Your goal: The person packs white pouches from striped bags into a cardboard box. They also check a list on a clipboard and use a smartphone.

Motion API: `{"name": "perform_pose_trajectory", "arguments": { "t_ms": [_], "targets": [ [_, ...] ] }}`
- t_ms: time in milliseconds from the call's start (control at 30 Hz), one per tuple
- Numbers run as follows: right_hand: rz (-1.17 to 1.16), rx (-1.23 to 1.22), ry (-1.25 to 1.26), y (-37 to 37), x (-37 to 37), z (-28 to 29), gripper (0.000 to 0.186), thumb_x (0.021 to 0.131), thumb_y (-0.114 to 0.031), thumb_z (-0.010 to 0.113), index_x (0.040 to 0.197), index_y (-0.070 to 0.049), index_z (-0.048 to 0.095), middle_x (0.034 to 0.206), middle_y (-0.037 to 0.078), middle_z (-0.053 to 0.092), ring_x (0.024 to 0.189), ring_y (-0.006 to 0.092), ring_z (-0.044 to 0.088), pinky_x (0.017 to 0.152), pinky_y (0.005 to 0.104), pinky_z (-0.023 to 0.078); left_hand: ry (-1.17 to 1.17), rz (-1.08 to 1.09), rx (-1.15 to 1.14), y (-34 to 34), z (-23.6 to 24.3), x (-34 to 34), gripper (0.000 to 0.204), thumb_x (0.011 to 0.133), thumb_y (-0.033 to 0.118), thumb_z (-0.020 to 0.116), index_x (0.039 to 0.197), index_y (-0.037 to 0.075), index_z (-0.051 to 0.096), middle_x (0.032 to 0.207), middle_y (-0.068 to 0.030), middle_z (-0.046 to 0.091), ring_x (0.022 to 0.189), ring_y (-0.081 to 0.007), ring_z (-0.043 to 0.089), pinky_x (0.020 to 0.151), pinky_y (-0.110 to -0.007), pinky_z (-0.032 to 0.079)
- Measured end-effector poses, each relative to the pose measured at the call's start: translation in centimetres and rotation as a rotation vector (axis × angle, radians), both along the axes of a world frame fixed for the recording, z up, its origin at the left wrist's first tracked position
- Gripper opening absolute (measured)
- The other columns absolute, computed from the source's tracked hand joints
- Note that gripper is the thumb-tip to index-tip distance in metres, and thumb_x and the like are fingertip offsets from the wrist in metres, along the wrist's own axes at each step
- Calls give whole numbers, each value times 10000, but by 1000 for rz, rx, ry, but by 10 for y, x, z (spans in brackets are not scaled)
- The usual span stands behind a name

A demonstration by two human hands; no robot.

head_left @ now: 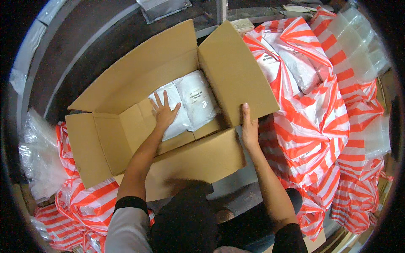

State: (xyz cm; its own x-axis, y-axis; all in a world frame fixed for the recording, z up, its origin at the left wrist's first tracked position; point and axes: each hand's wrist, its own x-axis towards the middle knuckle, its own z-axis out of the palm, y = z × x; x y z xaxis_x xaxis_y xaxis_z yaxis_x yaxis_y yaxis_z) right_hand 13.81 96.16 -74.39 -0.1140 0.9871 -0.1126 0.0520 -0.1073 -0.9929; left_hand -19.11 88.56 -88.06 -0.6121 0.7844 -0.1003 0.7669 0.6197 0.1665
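Observation:
An open cardboard box (139, 114) stands in front of me with its flaps folded out. Two white plastic pouches lie side by side at the right end inside it. My left hand (166, 110) reaches in and rests flat, fingers spread, on the left pouch (175, 128). The right pouch (198, 107) has a printed label on its front and lies against the box's right wall. My right hand (249, 128) is at the lower edge of the right flap (236, 76), thumb on its face and the other fingers hidden behind it.
Red-and-white striped plastic bags (312, 122) are heaped along the right, one open with white pouches (272, 63) inside. More striped bags (93, 202) and stacked clear plastic containers (40, 152) lie at the left. A grey package (164, 8) sits beyond the box.

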Motion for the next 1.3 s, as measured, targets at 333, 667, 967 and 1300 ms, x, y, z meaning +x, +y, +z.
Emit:
{"name": "perform_pose_trajectory", "arguments": {
  "t_ms": [333, 667, 967, 1300],
  "targets": [
    [198, 84, -94, -41, 55, 14, 471, 1046, -428, 536, 1172, 19, 614, 953, 81, 635, 948, 174, 602, 883, 313, 476, -454, -687, -668, 44, 167, 24, 836, 903, 706, 563, 1433, 60, 558, 1416, -226, 578, 1354, -355, 514, 1153, -360, 371],
    [665, 298, 223, -71, 95, 163, 273, 1005, -238, 632, 1176, -26, 653, 1232, 122, 637, 1125, 238, 604, 978, 377, 472, -902, -1023, 174, 229, 382, 197, 364, 1050, 345, 538, 1225, 54, 667, 1150, -74, 688, 1047, -161, 651, 933, -321, 524],
    [506, 1139, 652, -163, 107, 314, 444, 1067, -353, 423, 1343, -72, 627, 1332, 79, 633, 1155, 255, 627, 977, 414, 490, -617, -627, -62, 295, 237, 268, 408, 833, 337, 706, 801, -70, 691, 866, -207, 739, 607, -278, 726, 655, -415, 610],
    [848, 670, 622, -87, 166, 228, 446, 880, -122, 605, 1310, -5, 626, 1311, 166, 658, 1238, 321, 601, 1047, 430, 469, 15, -707, 148, 309, 226, 236, 614, 841, 415, 704, 1277, -7, 610, 1368, -312, 529, 1294, -490, 495, 1072, -531, 445]
  ]
}}
